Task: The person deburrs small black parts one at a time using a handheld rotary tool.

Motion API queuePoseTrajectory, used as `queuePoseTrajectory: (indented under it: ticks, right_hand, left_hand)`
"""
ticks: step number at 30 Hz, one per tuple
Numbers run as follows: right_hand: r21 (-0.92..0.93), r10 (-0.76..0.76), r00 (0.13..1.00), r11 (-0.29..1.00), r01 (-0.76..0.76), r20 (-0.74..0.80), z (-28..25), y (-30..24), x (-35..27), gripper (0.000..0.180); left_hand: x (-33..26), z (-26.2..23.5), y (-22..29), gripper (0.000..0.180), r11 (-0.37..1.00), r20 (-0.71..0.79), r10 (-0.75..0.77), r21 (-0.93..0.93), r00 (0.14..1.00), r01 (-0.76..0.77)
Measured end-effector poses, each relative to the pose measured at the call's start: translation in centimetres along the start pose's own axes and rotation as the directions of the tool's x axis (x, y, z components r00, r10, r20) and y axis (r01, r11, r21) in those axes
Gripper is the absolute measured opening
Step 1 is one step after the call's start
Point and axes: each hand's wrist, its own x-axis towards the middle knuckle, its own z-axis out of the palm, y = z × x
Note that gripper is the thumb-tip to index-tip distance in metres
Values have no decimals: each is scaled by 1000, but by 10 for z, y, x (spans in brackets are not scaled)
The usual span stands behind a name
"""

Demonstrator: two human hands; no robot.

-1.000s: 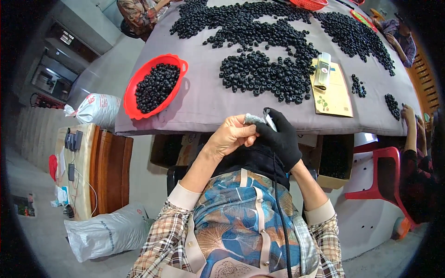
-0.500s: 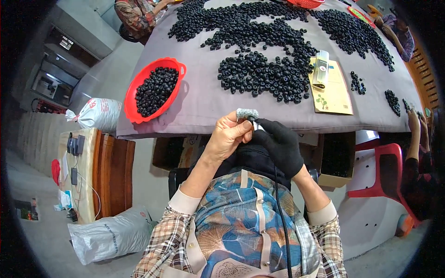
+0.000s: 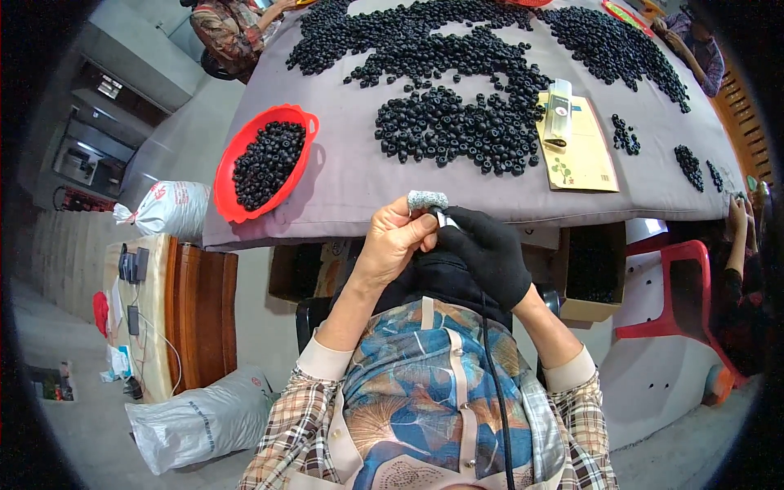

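Note:
My bare left hand [image 3: 392,241] is closed in a pinch just off the table's near edge. A speckled grey finger sleeve [image 3: 426,199] covers its index finger. Touching its fingertips is my right hand [image 3: 495,255], in a black glove and also closed. A small whitish, shiny piece [image 3: 446,219] shows between the two hands; its kind is hidden by the fingers. Something small and dark sits at the pinch, too covered to name. Beyond the hands, many small round black pieces [image 3: 457,131] with hollow-looking centres lie on the grey tablecloth [image 3: 343,184].
A red plastic basket [image 3: 311,126] of black pieces stands at the left. At the right, a clear container [image 3: 559,114] lies on a yellow envelope [image 3: 584,159]. A cable [image 3: 495,376] hangs down my front. Other people sit around the table, near a red chair [image 3: 684,253].
The view has shifted slightly, so the table and things on it appear a little higher and further left. Both hands stay together in nearly the same pose.

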Motion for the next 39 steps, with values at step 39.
queuePoseTrajectory:
  ticks: [39]
  right_hand:
    - [42,-4,999,999,2,39,-1,3,-1,31]
  left_hand:
    - [0,-2,-2,18,997,30,25,-72,999,-23]
